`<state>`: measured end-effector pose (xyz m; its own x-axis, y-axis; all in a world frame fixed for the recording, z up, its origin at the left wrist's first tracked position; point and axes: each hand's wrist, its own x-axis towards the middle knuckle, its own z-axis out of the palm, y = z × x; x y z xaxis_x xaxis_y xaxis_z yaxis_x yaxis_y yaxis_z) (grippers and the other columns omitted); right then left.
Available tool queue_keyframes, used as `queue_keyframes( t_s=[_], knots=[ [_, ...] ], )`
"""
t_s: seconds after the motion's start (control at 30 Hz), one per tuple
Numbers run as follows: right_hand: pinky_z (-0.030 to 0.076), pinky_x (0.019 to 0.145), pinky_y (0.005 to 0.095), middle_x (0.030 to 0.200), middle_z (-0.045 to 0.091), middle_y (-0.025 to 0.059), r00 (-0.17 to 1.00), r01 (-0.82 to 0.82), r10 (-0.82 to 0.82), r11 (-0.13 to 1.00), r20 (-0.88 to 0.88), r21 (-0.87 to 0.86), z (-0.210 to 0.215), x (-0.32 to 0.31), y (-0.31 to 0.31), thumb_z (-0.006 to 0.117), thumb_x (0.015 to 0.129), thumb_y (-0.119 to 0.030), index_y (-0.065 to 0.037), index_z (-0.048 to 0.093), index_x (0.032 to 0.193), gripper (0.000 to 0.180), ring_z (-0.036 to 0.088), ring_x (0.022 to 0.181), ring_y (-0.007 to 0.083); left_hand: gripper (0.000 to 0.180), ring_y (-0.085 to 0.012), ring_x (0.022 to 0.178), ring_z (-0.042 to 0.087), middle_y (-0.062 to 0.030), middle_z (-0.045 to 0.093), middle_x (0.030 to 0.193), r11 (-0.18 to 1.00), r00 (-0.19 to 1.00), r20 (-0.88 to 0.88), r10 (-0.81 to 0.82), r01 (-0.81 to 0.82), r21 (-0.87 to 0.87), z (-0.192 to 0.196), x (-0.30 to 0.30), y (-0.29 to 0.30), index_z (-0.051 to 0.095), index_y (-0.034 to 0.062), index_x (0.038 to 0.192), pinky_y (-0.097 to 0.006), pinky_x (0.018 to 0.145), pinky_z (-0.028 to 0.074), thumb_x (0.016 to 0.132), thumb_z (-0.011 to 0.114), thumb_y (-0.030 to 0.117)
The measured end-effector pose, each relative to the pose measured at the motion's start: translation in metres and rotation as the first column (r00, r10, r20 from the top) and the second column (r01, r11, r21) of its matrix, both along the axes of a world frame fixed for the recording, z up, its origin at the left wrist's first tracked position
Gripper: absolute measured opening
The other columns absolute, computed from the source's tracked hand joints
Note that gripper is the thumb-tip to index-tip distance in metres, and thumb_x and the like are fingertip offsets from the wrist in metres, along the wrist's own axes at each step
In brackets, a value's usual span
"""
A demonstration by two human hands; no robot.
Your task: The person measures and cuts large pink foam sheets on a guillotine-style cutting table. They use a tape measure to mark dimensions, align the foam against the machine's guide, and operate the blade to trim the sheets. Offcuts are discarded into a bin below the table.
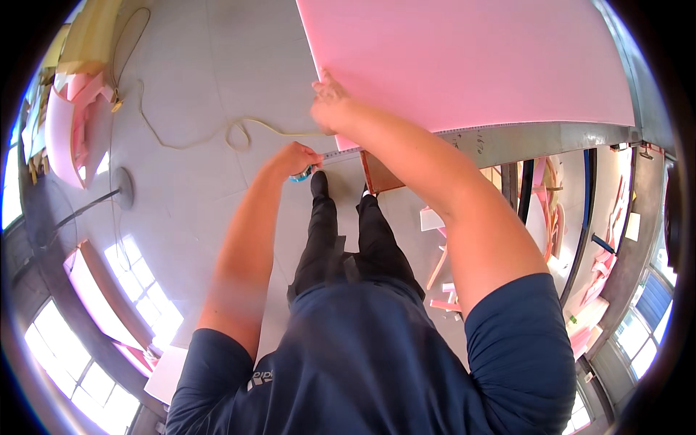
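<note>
A tape measure with a blue-green case is in my left hand, its fingers closed around it. From there a pale marked blade runs right, along the near edge of a large flat pink sheet. My right arm reaches across to the left, over the blade and the near edge. At the sheet's left edge rests my right hand, its fingers partly stretched out near the near-left corner. Its palm side is hidden.
Under the sheet is a metal-edged table with a brown corner panel. A yellowish cord trails over the grey floor. A round-based stand is at left. Pink offcuts lie far left; more fill shelves at right.
</note>
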<state>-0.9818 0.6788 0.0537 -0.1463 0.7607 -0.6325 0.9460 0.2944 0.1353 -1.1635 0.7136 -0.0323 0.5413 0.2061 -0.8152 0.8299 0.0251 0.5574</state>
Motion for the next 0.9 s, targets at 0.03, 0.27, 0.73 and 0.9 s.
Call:
queue_keyframes(
  t_s=[0.03,0.27,0.73,0.9],
  knots=[
    [0.006,0.12,0.0598,0.128,0.064,0.0067,1.0,-0.014,0.013,1.0,0.007,0.016,0.004,-0.003,0.001,0.054,0.09,-0.034,-0.014,0.075,0.104,0.031,0.024,0.148,0.0253,0.023,-0.0079,0.061,0.051,0.0009,0.066,0.068,1.0,1.0,0.002,-0.005,0.005,0.002,0.0,-0.001,-0.001,0.076,0.0051,0.081,-0.027,0.06,0.042,0.09,0.069,0.025],
    [0.014,0.119,0.0593,0.128,0.063,0.0088,0.952,0.165,-0.069,0.935,-0.297,0.313,0.006,-0.008,-0.013,0.058,0.088,-0.033,-0.015,0.069,0.117,0.036,0.034,0.143,0.0283,0.022,-0.0104,0.064,0.058,-0.0008,0.068,0.068,1.0,1.0,0.006,-0.012,0.012,0.006,0.013,0.006,0.004,0.076,0.0066,0.08,-0.029,0.064,0.046,0.089,0.071,0.026],
    [0.052,0.067,0.0381,0.08,0.067,0.0082,-0.615,0.482,0.117,-0.728,-0.78,-0.489,-0.026,0.038,-0.368,0.053,0.096,-0.052,-0.006,0.064,0.087,0.048,0.068,0.078,0.0216,0.027,-0.0089,0.061,0.057,0.0002,0.068,0.074,0.935,0.979,0.086,-0.182,0.2,-0.292,0.174,-0.054,-0.069,0.072,-0.0013,0.108,-0.025,0.054,0.045,0.095,0.058,0.018],
    [0.054,0.061,0.0402,0.088,0.065,0.0129,-0.441,0.108,0.884,-0.121,-0.156,-0.987,0.009,0.116,-0.338,0.053,0.098,-0.049,-0.004,0.054,0.109,0.046,0.065,0.072,0.0254,0.025,-0.0079,0.062,0.055,0.0,0.068,0.073,0.923,0.93,0.007,-0.367,0.365,-0.12,0.193,-0.015,-0.083,0.076,0.0033,0.101,-0.024,0.055,0.043,0.094,0.059,0.02]
  ],
)
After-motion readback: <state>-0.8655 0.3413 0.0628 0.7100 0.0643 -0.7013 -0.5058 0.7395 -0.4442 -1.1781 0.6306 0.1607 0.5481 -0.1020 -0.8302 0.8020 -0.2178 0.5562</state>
